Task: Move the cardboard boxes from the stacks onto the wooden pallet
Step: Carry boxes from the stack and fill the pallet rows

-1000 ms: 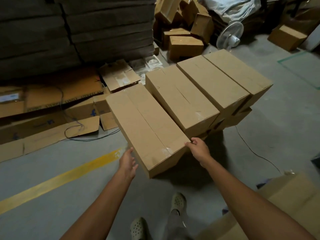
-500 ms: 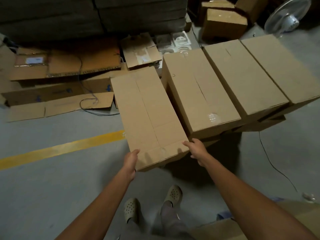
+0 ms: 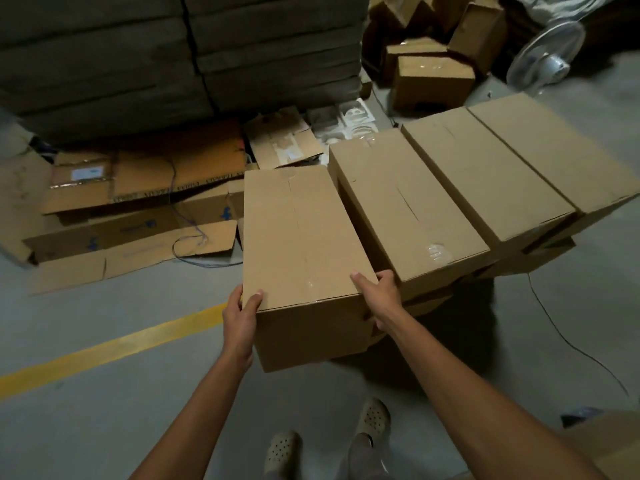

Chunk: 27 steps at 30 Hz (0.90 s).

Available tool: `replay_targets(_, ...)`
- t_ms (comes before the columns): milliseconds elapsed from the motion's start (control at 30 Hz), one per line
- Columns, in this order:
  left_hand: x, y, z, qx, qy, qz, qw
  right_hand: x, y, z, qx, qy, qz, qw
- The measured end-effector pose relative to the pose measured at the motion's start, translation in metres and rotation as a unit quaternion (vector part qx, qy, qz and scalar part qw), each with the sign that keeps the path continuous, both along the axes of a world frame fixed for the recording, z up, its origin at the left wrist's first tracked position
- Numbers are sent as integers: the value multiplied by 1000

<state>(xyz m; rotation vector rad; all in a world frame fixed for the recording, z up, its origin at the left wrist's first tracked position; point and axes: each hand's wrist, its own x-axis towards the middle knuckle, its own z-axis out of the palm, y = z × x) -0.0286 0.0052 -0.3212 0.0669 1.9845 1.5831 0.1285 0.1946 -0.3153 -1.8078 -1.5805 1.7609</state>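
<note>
1. Brown cardboard box (image 3: 298,237), long, with a taped top seam: both hands are holding it at its near end. It is lying lengthwise away from the person, just left of the row of three boxes (image 3: 485,178). Its near end is hanging clear of the floor (image 3: 104,427). Whether its far end is resting on anything cannot be told.
2. The left hand (image 3: 240,317) is gripping the box's near left corner, with the thumb lying on the top face and the fingers going down the left side.
3. The right hand (image 3: 381,299) is gripping the near right corner, thumb on top. Its fingers are wrapping the right side, in the narrow gap beside the neighbouring box.
4. The row of three boxes is sitting side by side, the boxes touching, on more cardboard beneath. Shadow is hiding whatever is bearing them lower down.
5. Flattened cardboard sheets (image 3: 138,188) are lying overlapped on the floor to the left, with a thin cable (image 3: 194,244) looping over them.
6. A dark stack of flat sheets (image 3: 173,57) is standing behind the flattened cardboard.
7. Loose small boxes (image 3: 433,81) are lying heaped at the back right, near a white fan (image 3: 547,53).
8. A yellow floor line (image 3: 104,348) is running diagonally to the left of the person.
9. Pale perforated clogs (image 3: 372,420) are showing at the bottom edge, between the forearms.
</note>
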Motion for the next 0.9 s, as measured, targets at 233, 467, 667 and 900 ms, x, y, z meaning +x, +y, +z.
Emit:
replay_targets(233, -51, -6, 66, 42, 29, -71, 996, -17, -43, 48, -6, 34, -93, 995)
replay_targets(467, -61, -32, 120, 94, 62, -129, 985, -3, -95, 98, 55, 106, -139, 983)
replay_targets(667, -48, -45, 166, 137, 79, -158, 975, 27, -126, 138, 98, 136, -155, 974)
replay_targets(900, 5, -37, 210, 189, 101, -204, 955, 85, -138, 183, 164, 151, -210, 952)
